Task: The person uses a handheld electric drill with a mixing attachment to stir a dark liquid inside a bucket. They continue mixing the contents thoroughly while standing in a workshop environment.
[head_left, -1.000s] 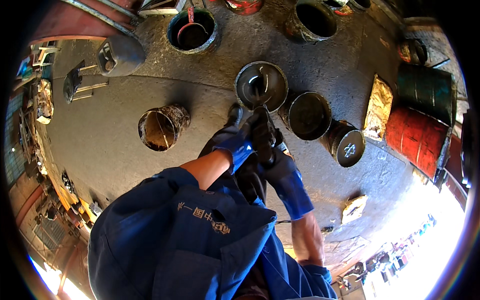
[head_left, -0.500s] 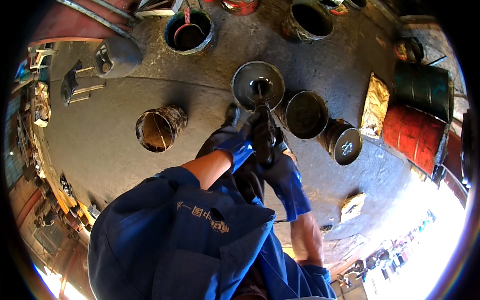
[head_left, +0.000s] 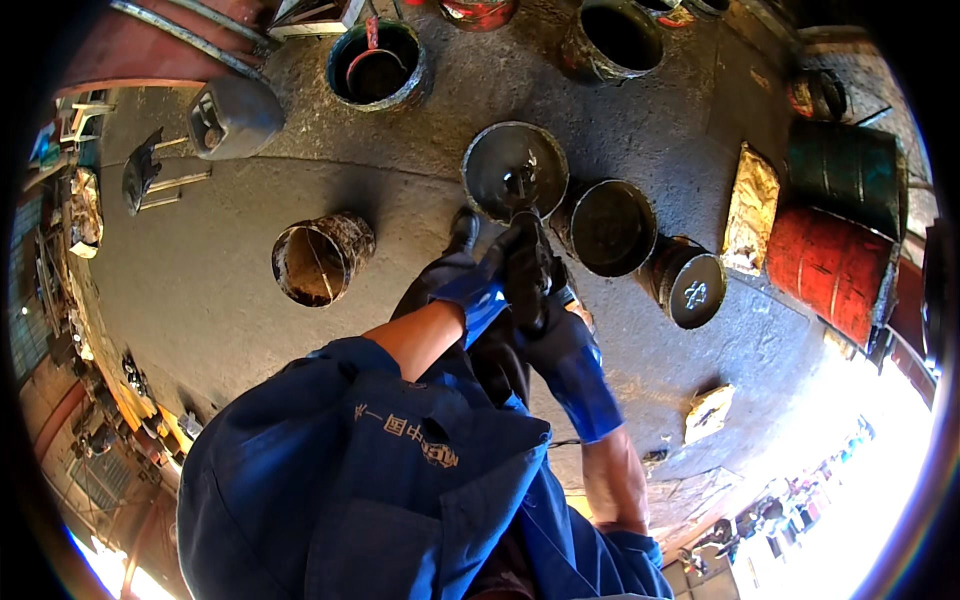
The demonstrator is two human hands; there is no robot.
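Note:
Both my hands, in blue gloves, are closed around a black, grimy power mixer (head_left: 527, 265). My left hand (head_left: 478, 285) wraps its left side near the front, while my right hand (head_left: 565, 350) grips the rear end. The mixer's front end points into a bucket of dark liquid (head_left: 488, 160) beyond my feet. Its shaft enters the liquid near the middle, where small bright glints show; the shaft's lower end is hidden. Touching or close by on the right is a second bucket filled with dark liquid (head_left: 612, 230).
A smaller dark can (head_left: 694, 290) stands at right. An upright rusty bucket (head_left: 350, 245) is on the left. Farther off are a bucket with a red-handled dipper (head_left: 415, 85), another dark bucket (head_left: 620, 40) and a dark jerrycan (head_left: 250, 115). Red (head_left: 825, 265) and green drums (head_left: 845, 175) lie right.
The bright ring on the liquid around the shaft has broken into smaller glints. My hands and the mixer have hardly moved.

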